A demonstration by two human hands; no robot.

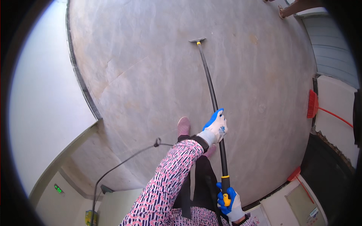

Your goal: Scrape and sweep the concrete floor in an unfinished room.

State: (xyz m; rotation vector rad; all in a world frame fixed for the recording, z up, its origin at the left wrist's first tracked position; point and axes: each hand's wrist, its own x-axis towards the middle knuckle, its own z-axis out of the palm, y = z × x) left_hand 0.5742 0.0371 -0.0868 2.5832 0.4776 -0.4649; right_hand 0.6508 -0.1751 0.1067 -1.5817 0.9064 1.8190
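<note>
A long-handled floor tool (208,76) has a black pole, yellow collars and a wide, flat grey head (197,40). The head rests on the grey concrete floor (158,79), far in front of me. Partway down the pole, my left hand (216,127) is closed around it in a white glove with blue coating. My right hand (230,202), gloved alike, grips the thick black handle end beside a yellow part. The pole slants away from my right side. My pink shoes (183,126) stand to the left of it.
A black cable (121,163) with a loop runs at lower left, partly behind my sleeve. A white wall (42,93) bounds the left. Two red brooms (312,104) (294,173) lean at the right wall beside a dark opening (319,158). Another person's leg (299,7) shows at top right.
</note>
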